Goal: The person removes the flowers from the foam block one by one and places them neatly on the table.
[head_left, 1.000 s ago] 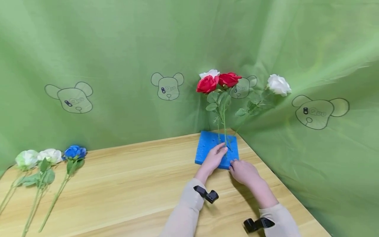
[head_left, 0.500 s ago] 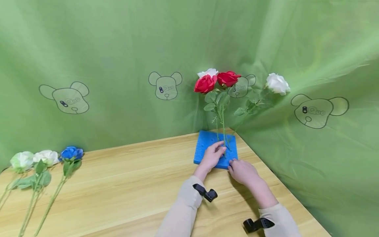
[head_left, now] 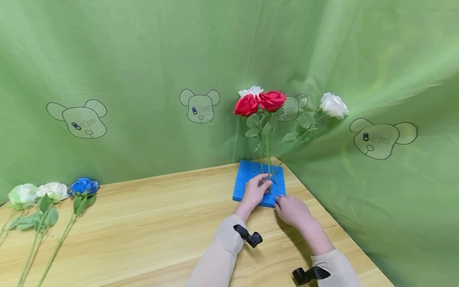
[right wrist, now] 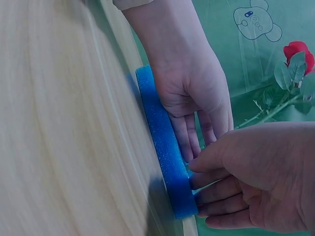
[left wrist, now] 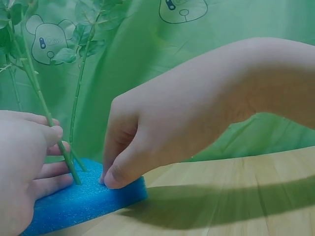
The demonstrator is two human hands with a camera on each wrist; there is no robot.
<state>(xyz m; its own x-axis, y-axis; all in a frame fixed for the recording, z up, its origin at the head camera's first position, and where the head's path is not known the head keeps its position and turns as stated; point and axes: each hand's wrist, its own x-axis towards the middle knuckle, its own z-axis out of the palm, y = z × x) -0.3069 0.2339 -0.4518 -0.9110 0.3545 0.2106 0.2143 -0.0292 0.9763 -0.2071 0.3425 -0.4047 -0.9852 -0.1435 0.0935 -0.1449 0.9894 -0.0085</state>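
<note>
A blue foam block [head_left: 244, 183] lies in the table's far right corner, several small holes in its top. Two red roses [head_left: 272, 101] and two white roses [head_left: 334, 105] stand in or over it; one white rose leans far right. With thumb and fingers my left hand [head_left: 254, 193] holds a green stem [left wrist: 44, 101] low down, just above where it enters the foam. This stem rises toward the red blooms; leaves hide which one it bears. My right hand [head_left: 293, 210] grips the block's near right corner, fingertips bent against its top edge [right wrist: 170, 167].
At the table's left lie a blue rose [head_left: 84, 186], a white rose [head_left: 53, 192] and a pale green-white rose [head_left: 22, 195], stems toward me. Green cloth [head_left: 136, 79] with printed bear heads walls the back and right, close behind the block. Wooden tabletop [head_left: 150, 223] spans between.
The right red rose has tilted slightly left, closer to the other red one. Both hands keep their places at the stem and the block's corner. The whole head view has shifted a little.
</note>
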